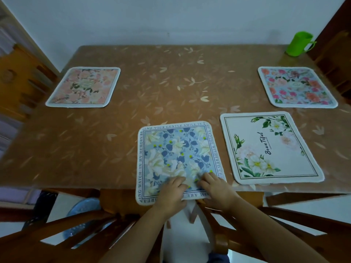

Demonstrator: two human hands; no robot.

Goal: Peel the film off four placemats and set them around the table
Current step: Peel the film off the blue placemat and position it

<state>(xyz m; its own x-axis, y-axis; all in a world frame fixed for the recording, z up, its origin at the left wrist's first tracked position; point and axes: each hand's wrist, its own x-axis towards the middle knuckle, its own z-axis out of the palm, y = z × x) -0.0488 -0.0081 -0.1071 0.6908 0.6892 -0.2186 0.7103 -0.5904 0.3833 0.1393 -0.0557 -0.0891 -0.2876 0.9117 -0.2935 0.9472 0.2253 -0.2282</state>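
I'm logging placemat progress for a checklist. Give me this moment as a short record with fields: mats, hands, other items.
surface: brown leaf-patterned table
mats on table: four
far left: square peach floral placemat
far right: square pink-and-blue floral placemat
near right: white placemat with green leaves and script lettering
near centre: blue floral placemat with text border, near edge overhanging the table
left hand: flat on blue mat, no grip
right hand: flat on blue mat, no grip
film: cannot tell
other: green plastic mug, far right corner

White placemat (269, 149) reads "Beau Tiful"; blue placemat (176, 152) border "YOUR GENTLE SMILE".
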